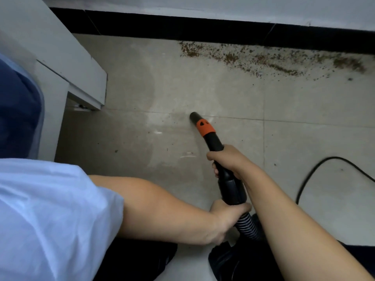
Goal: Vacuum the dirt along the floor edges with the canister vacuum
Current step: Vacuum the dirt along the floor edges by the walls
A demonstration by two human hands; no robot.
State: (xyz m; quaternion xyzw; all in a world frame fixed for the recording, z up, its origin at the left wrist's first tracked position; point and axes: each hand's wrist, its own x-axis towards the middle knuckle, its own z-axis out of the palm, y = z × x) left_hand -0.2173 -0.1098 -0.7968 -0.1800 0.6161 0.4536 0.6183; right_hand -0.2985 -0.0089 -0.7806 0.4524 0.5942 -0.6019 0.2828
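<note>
Left hand (227, 218) grips vacuum wand (221, 159) at rear end, where ribbed hose (246, 226) joins; right hand (227, 161) wraps wand further forward, nearer nozzle (195, 117); wand long axis runs 5 to 11 o'clock, nozzle low over floor tile (162, 88); dirt (263, 59) lies well apart at 1 o'clock from nozzle, strung along black skirting (182, 27), running 9 to 3; judgement: right hand steers swing rightward toward edge.

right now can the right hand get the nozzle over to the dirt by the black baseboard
Probably yes. Bare floor lies between the nozzle and the dirt, with nothing in the way. The right hand holds the wand and the left hand holds its rear; the cable lies off to the side.
</note>
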